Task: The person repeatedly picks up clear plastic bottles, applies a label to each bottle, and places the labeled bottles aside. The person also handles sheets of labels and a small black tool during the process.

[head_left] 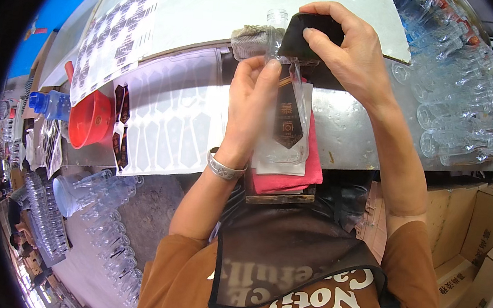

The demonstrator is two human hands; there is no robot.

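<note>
A clear glass bottle [284, 135] with a dark tie-shaped label lies on a pink cloth [291, 179] at the table's front edge. My left hand [251, 104] grips the bottle's side, fingers up near its neck. With my right hand [343, 44] I press a dark cloth pad [305, 35] against the bottle's upper part, just below its open mouth [277, 16]. A silver bracelet circles my left wrist.
A sheet of peeled label backing [170, 117] lies left of the bottle, and beside it a red bowl [91, 119]. Several empty clear bottles [460, 124] are stacked at the right and more at the lower left [107, 218]. Cardboard boxes [476, 235] stand at the lower right.
</note>
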